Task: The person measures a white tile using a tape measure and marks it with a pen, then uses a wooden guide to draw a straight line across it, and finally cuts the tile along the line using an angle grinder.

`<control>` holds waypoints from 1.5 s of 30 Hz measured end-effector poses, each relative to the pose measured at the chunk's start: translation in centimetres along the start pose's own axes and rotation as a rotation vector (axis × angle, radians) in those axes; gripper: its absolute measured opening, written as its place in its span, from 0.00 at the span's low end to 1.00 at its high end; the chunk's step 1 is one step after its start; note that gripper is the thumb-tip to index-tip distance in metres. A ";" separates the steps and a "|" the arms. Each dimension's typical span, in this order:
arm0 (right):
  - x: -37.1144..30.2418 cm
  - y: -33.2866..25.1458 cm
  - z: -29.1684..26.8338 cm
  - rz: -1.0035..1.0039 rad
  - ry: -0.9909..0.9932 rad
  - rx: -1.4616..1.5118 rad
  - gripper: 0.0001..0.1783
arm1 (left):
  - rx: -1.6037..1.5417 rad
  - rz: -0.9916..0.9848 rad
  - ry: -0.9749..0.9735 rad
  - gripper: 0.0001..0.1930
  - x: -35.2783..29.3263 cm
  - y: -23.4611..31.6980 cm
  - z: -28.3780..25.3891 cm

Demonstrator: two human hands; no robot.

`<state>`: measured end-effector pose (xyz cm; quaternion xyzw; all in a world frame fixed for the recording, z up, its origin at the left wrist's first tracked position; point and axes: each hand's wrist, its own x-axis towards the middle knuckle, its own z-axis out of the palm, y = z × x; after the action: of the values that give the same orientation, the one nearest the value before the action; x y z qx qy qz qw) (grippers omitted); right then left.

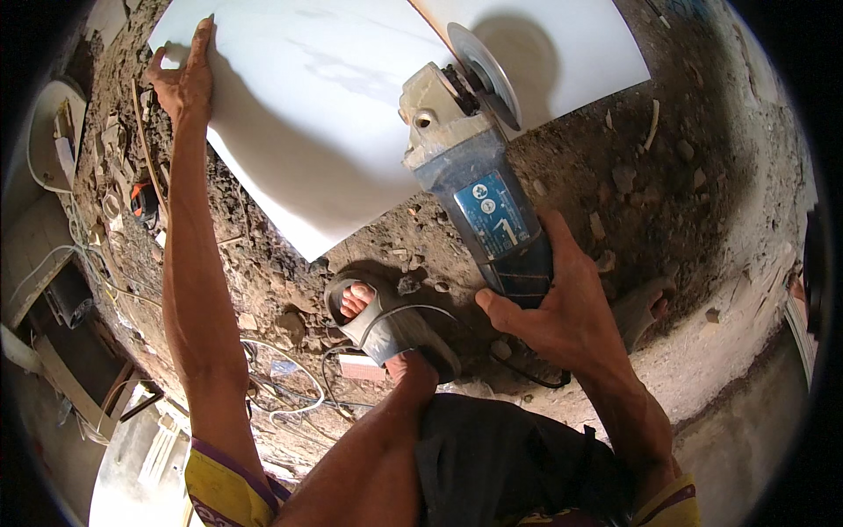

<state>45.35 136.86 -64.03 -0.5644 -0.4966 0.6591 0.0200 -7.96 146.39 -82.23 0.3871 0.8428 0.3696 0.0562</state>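
A large glossy white panel, like a tile (290, 167), lies on the rubble ground, with a thin brown slit running from its far edge toward the grinder. At its left edge my left hand (184, 83) rests with fingers spread, one stretched along the white surface. My right hand (562, 307) is wrapped round the rear body of a blue-grey angle grinder (483, 202). The grinder's round metal disc (485, 75) stands on edge over the panel by the slit and casts a round shadow. Whether it touches the panel or spins, I cannot tell.
My sandalled foot (386, 325) is planted close to the panel's near corner. Loose cables (290, 408) coil to its left, and a dark cord passes over the sandal. Stones and broken bits cover the dirt. A pale rough ledge (746, 290) curves along the right.
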 end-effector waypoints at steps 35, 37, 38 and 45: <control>-4.2 3.1 -1.5 -0.030 -0.060 -0.119 0.45 | 0.022 -0.030 0.001 0.63 0.2 0.5 0.2; -4.4 3.1 -1.6 0.048 -0.099 -0.082 0.46 | 0.067 -0.019 0.045 0.63 -0.8 1.4 0.0; -4.5 3.3 -1.7 0.046 -0.102 -0.082 0.46 | 0.070 -0.019 0.049 0.63 -0.7 1.3 0.0; -8.3 3.6 -3.1 0.142 -0.126 -0.219 0.45 | 0.081 -0.059 0.047 0.64 -1.8 3.1 -0.3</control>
<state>52.64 132.12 -60.07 -0.5542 -0.5248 0.6349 -0.1197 -4.87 146.31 -80.29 0.3554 0.8692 0.3424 0.0315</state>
